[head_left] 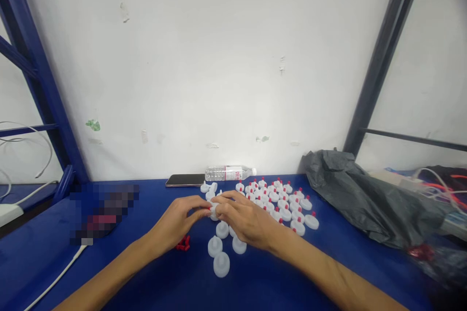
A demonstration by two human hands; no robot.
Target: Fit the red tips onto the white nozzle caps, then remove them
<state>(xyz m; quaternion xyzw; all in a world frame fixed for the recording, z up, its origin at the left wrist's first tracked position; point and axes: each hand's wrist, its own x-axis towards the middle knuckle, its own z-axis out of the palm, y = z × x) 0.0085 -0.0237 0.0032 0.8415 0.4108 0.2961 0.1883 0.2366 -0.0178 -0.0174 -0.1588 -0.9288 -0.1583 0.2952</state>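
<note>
My left hand (185,213) is closed in a pinch, with a speck of red, a small red tip, showing at its fingertips. Touching those fingertips, a white nozzle cap (213,212) is gripped by my right hand (243,214), whose fingers curl over its top and hide part of it. Several plain white nozzle caps (221,265) lie in front of and behind my hands. Below my left wrist is a small pile of red tips (183,243). To the right of my right hand spreads a group of white caps with red tips (285,214).
A clear plastic bottle (230,173) lies along the wall beside a dark phone (185,180). On the right sits a dark grey plastic bag (359,199). A blurred-out object with a white cable (60,279) lies at left on the blue table (153,282). Metal posts rise on both sides.
</note>
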